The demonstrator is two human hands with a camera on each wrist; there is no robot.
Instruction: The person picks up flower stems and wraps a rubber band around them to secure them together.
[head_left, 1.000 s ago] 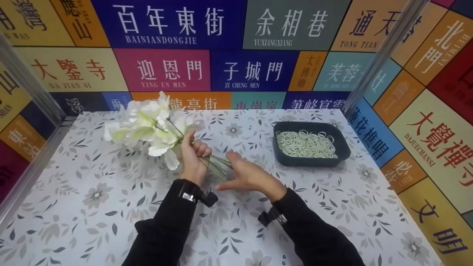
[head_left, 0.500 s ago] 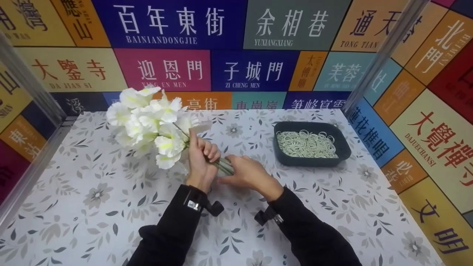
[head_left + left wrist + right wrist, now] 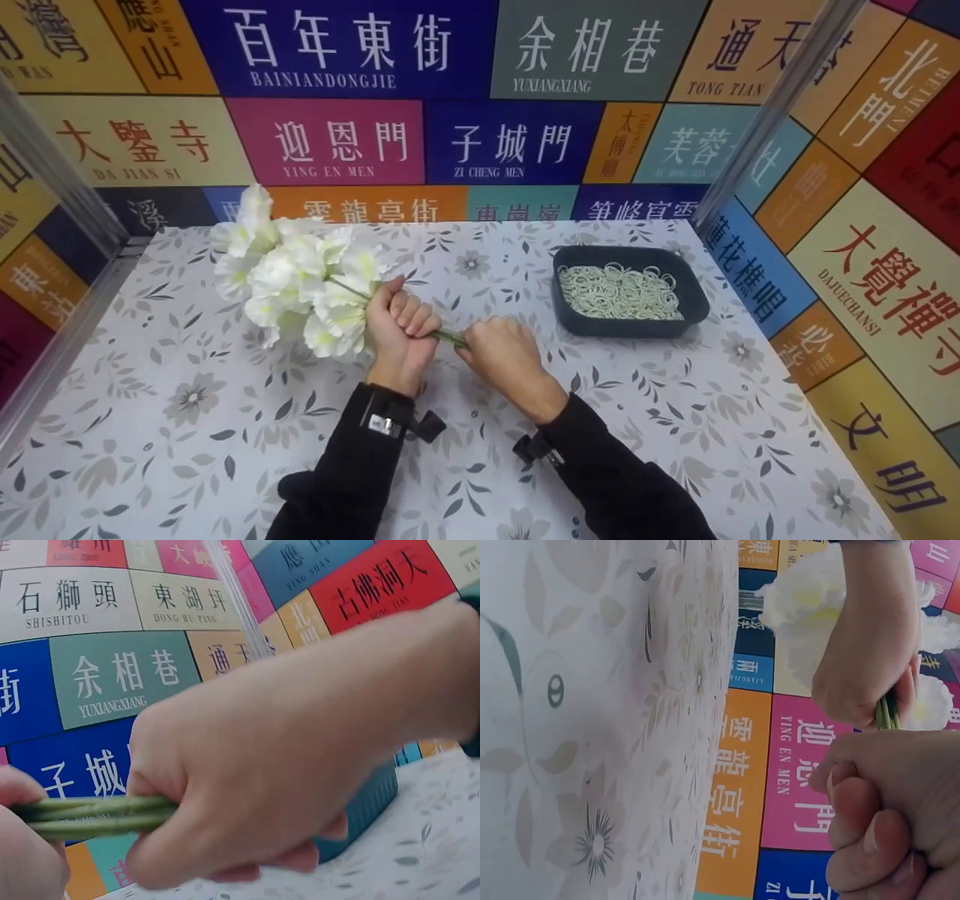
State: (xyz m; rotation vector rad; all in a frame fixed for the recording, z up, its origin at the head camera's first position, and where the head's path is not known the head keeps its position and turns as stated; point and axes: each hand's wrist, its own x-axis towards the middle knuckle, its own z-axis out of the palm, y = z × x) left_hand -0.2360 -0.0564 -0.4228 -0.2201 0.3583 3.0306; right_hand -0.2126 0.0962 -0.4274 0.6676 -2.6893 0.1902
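A bunch of white artificial flowers [image 3: 300,289] with yellowish-green centres is held above the table, blooms pointing left. My left hand [image 3: 401,330] grips the green stems [image 3: 105,814] just below the blooms, fingers curled round them. Farther down, my right hand [image 3: 506,360] has its fingers curled round the stem ends, which its fist hides. A short length of stem shows between the two fists. In the right wrist view, the curled fingers [image 3: 870,836] of my right hand are close to the camera, with the left fist [image 3: 874,645] beyond.
A dark green rectangular tub [image 3: 634,330] full of pale rubber bands [image 3: 619,292] stands to the right of my hands. Beneath lies a leaf-patterned tabletop [image 3: 480,465]. Walls of coloured sign panels [image 3: 514,142] rise behind and at both sides.
My right hand has gone from spread fingers beside the stems to curling round their ends. The stems have drawn together into a tight bundle, and the blooms have turned.
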